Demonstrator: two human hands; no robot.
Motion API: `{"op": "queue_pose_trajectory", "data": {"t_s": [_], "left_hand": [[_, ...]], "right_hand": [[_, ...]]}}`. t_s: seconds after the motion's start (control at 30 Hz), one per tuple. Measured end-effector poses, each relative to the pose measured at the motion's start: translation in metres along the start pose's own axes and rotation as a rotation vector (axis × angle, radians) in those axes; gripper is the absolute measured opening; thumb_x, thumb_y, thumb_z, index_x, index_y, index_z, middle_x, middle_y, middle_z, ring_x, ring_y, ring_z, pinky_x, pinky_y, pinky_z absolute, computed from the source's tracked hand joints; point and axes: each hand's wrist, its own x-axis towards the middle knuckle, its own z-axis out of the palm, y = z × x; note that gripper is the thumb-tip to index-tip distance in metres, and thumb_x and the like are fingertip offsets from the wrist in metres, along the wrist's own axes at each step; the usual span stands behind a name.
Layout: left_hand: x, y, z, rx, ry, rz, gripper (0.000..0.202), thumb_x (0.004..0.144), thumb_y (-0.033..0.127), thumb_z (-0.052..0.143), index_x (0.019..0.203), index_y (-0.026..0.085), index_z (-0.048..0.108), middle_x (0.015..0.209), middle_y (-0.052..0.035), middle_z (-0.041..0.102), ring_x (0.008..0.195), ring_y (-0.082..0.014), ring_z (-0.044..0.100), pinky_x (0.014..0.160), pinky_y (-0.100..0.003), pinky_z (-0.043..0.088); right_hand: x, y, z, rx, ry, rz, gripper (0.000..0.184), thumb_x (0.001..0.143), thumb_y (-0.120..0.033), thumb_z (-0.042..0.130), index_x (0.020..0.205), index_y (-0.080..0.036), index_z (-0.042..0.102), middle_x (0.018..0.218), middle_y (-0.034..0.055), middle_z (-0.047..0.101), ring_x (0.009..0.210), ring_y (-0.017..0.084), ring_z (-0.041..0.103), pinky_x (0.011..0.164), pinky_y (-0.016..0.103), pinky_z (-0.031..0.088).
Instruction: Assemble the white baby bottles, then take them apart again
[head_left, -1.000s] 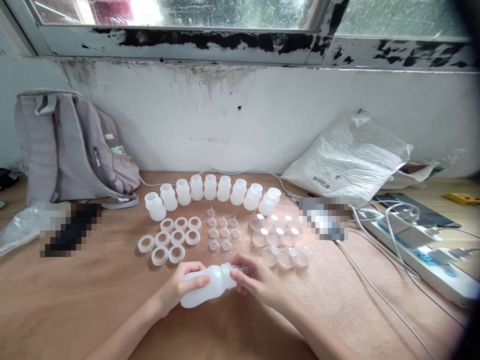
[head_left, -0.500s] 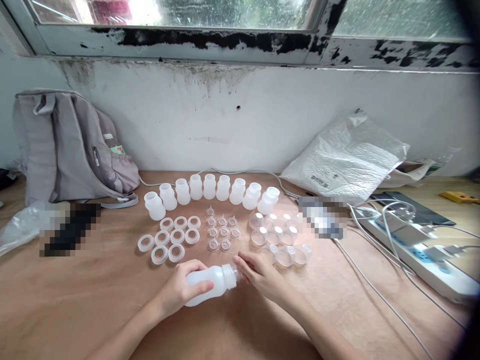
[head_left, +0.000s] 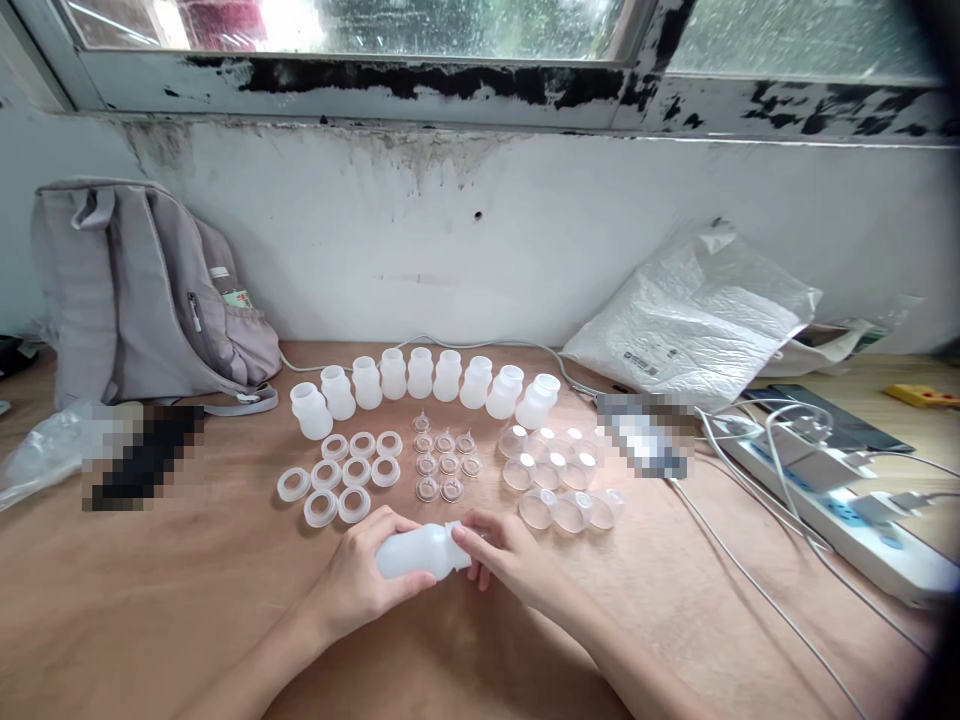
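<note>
A translucent white baby bottle (head_left: 411, 553) lies on its side in the air just above the table, its neck pointing right. My left hand (head_left: 367, 570) is closed round the body of it. My right hand (head_left: 501, 548) grips the neck end, thumb on top and the other fingers partly hidden behind. A sliver of something clear shows between those fingers, mostly covered. Beyond my hands, several white screw rings (head_left: 321, 508) lie at left, several clear silicone nipples (head_left: 448, 463) in the middle and several clear domed caps (head_left: 536, 508) at right.
An arc of open white bottles (head_left: 421, 374) stands at the back. A grey backpack (head_left: 112, 290) leans against the wall at left. A white plastic parcel (head_left: 697, 310) lies at back right, and a power strip (head_left: 847, 520) with trailing cables runs along the right.
My right hand has shifted left, from pinching the clear tip to gripping round the bottle's neck. The bottle has turned slightly and is now closer to level. My left hand keeps its hold.
</note>
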Motion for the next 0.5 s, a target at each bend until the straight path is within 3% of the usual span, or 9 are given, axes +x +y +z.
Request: {"op": "queue_pose_trajectory", "data": {"t_s": [0.13,0.27,0.37,0.5], "left_hand": [[0.001,-0.001,0.001,-0.034,-0.011,-0.039,0.033,0.066,0.043,0.060,0.091,0.022,0.057,0.088,-0.0016,0.059,0.077,-0.0156,0.055,0.066,-0.026,0.044],[0.003,-0.009,0.005,0.009,0.000,-0.004,0.040,0.059,0.038,0.067,0.093,0.022,0.055,0.088,-0.0007,0.057,0.078,-0.0161,0.055,0.066,-0.027,0.045],[0.000,-0.013,0.010,0.093,0.049,0.117,0.038,0.062,0.031,0.066,0.096,0.022,0.053,0.088,-0.0013,0.055,0.079,-0.0161,0.055,0.069,-0.028,0.046],[-0.004,-0.019,0.015,0.277,0.193,0.330,0.037,0.070,0.025,0.059,0.105,0.019,0.048,0.087,-0.0043,0.054,0.079,-0.0171,0.053,0.068,-0.029,0.045]], "right_hand": [[-0.003,-0.008,-0.003,-0.022,0.008,-0.135,0.038,0.073,-0.043,0.058,0.103,-0.019,0.052,0.082,0.0025,0.060,0.063,0.012,0.057,0.057,0.024,0.047],[-0.005,-0.008,0.000,-0.071,0.056,-0.156,0.029,0.074,-0.042,0.057,0.087,-0.017,0.055,0.075,0.0019,0.059,0.064,0.013,0.057,0.056,0.023,0.046],[-0.003,-0.002,0.006,0.040,0.099,-0.088,0.030,0.075,-0.045,0.054,0.081,-0.015,0.052,0.060,-0.0017,0.055,0.048,0.010,0.054,0.045,0.022,0.043],[-0.001,0.003,0.013,0.199,0.139,-0.048,0.033,0.072,-0.046,0.056,0.078,-0.015,0.050,0.057,-0.0033,0.053,0.039,0.008,0.050,0.037,0.020,0.038]]}}
